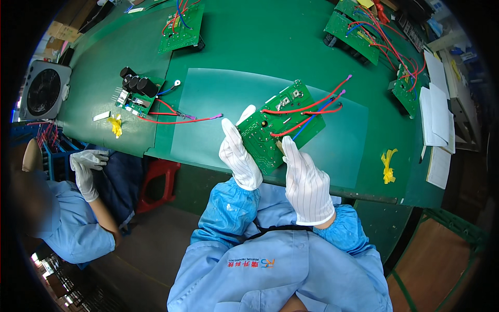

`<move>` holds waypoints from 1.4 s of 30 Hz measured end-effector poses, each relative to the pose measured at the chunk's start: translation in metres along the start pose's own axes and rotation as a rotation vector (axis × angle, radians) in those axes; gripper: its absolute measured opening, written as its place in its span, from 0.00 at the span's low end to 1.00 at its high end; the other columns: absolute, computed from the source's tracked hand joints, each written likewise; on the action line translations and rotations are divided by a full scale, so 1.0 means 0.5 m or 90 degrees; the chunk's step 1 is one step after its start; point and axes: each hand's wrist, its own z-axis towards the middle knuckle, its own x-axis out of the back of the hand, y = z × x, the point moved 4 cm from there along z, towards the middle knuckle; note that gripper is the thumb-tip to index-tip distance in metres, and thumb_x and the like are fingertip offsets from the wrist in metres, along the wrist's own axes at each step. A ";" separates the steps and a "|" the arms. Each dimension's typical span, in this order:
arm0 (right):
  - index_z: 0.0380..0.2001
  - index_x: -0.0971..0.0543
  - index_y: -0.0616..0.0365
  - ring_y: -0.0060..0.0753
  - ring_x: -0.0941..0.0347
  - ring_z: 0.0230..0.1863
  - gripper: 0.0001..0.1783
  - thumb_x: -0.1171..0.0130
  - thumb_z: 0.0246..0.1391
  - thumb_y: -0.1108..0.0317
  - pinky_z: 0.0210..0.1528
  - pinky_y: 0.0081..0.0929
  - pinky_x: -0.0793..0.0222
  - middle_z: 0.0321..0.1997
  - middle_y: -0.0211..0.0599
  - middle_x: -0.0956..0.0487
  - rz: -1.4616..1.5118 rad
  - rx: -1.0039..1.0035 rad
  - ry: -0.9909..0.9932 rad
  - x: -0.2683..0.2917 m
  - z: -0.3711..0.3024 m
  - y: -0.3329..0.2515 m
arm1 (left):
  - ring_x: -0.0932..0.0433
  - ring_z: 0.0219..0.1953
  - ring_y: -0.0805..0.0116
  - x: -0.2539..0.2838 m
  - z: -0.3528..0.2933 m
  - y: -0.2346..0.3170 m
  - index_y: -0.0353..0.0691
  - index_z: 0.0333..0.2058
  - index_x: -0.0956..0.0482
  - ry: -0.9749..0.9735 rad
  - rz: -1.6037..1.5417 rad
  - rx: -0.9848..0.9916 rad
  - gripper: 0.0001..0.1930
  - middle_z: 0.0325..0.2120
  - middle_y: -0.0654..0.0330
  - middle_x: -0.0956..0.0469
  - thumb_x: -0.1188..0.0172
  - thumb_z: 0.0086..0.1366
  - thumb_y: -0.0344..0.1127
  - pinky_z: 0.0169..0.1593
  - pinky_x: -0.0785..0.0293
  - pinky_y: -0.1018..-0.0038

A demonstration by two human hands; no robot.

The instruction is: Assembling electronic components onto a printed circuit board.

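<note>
A green circuit board (254, 143) is tilted above the table in front of me, solder side up. Red and blue wires (312, 112) with purple-tipped ends rise from it toward the right. My left hand (239, 156), in a white glove, grips the board's left edge, with the thumb and fingers around it. Over the lower right edge of the board is my right hand (307, 184), in a striped white glove, its fingers drawn together. At those fingertips a small brownish piece (280, 147) shows, too little of it to name.
A translucent sheet (208, 104) covers part of the green table (260, 36). Another board with black capacitors (139, 86) lies left; wired boards (179, 28) (353, 34) lie farther back. Yellow ties (388, 166) and papers (436, 119) are right. A co-worker's gloved hands (87, 169) rest at left.
</note>
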 end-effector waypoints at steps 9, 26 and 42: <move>0.66 0.28 0.60 0.36 0.17 0.33 0.32 0.42 0.56 0.79 0.30 0.29 0.23 0.53 0.39 0.17 0.110 0.030 0.025 0.003 0.008 0.019 | 0.18 0.40 0.75 -0.008 -0.004 0.010 0.25 0.57 0.22 -0.028 0.042 -0.046 0.34 0.45 0.56 0.15 0.59 0.80 0.56 0.46 0.21 0.78; 0.61 0.24 0.61 0.44 0.18 0.38 0.28 0.39 0.55 0.81 0.35 0.36 0.22 0.53 0.44 0.17 0.106 -0.058 -0.071 0.020 0.013 0.009 | 0.18 0.40 0.75 -0.002 -0.002 0.002 0.26 0.57 0.22 -0.033 0.046 -0.031 0.33 0.45 0.57 0.16 0.60 0.81 0.55 0.46 0.21 0.79; 0.57 0.24 0.62 0.43 0.18 0.34 0.28 0.34 0.51 0.79 0.36 0.33 0.22 0.52 0.44 0.16 0.217 0.002 -0.069 0.009 0.030 0.010 | 0.19 0.43 0.75 -0.002 -0.001 0.005 0.25 0.55 0.21 -0.004 0.018 -0.018 0.32 0.46 0.57 0.16 0.59 0.81 0.54 0.50 0.23 0.77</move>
